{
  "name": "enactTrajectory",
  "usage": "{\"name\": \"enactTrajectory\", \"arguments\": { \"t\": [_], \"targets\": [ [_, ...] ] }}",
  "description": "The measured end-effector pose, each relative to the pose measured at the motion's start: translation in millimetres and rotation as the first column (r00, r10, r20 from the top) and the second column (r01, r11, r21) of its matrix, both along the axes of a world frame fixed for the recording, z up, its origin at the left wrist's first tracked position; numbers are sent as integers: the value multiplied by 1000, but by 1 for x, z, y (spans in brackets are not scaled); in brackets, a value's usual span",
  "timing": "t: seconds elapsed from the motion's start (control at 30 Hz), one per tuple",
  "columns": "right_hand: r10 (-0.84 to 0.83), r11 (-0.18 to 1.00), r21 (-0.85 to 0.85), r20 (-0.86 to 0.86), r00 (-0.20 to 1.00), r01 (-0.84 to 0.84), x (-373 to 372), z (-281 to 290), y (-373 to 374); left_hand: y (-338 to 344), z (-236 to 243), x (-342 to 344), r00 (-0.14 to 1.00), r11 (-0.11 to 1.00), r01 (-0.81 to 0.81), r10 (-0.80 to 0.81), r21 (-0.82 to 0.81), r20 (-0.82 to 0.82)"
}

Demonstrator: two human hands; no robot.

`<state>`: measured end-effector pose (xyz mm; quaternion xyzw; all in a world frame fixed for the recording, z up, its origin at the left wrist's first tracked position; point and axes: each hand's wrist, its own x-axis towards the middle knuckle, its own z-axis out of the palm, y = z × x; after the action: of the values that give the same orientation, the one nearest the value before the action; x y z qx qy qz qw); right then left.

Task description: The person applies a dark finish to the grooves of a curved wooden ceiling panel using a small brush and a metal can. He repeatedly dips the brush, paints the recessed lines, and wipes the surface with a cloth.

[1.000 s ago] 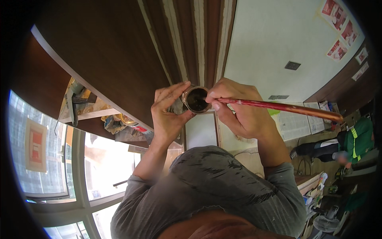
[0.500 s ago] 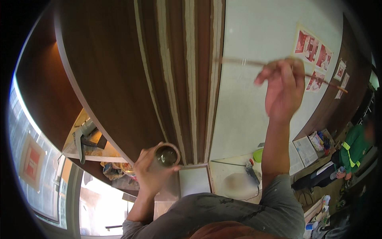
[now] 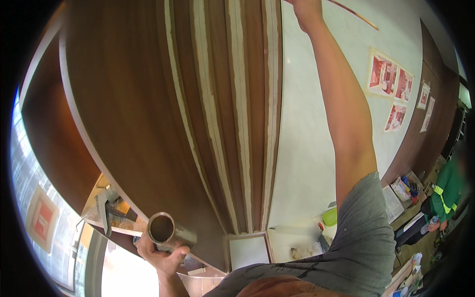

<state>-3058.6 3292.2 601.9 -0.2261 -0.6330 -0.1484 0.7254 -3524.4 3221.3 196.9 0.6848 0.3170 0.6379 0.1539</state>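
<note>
My left hand (image 3: 157, 255) is wrapped round a tall, round can (image 3: 181, 236) with a worn rim, low at the left. Inside it is something dark brown. My right arm reaches far up, and my right hand (image 3: 306, 12) is cut off by the top edge, so its fingertips are hidden. The thin handle of a paintbrush (image 3: 356, 15) sticks out to the right of that hand; its bristles are out of view. In front of me stands a dark brown wood panel (image 3: 128, 114) with several pale upright strips (image 3: 237, 64) edged in brown.
A smooth white wall panel (image 3: 302, 133) with taped-up pictures (image 3: 383, 74) is to the right. At far right stands a person in green (image 3: 443, 193), near a box of odds and ends (image 3: 405, 188). On a shelf at left is a grey angled tool (image 3: 103, 210).
My right hand has gone up and left with the paintbrush, partly leaving the view. The can in my left hand has shifted down and left and is now tilted to show its side.
</note>
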Motion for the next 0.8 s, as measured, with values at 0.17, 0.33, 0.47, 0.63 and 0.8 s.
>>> {"name": "enactTrajectory", "arguments": {
  "t": [0.17, 0.33, 0.47, 0.63, 0.8],
  "targets": [
    [-248, 963, 141, 127, 960, 230, -6, 43, 20, 10, -16, 7, 984, 973, -177, 173, 148, 37],
    [-405, 907, 182, 134, 905, 379, -7, 64, 22, 13, -24, 13, 976, 969, -218, 214, 119, 49],
    [-373, 918, 194, 138, 918, 344, -6, 71, 32, 19, -42, 13, 945, 921, -327, 316, 213, 84],
    [-388, 913, 199, 159, 908, 356, -1, 77, 40, 27, -74, -10, 961, 952, -243, 262, 186, -90],
    [-370, 922, 181, 143, 918, 343, -4, 79, 46, 23, -60, 14, 944, 931, -321, 299, 176, 141]
  ]
}}
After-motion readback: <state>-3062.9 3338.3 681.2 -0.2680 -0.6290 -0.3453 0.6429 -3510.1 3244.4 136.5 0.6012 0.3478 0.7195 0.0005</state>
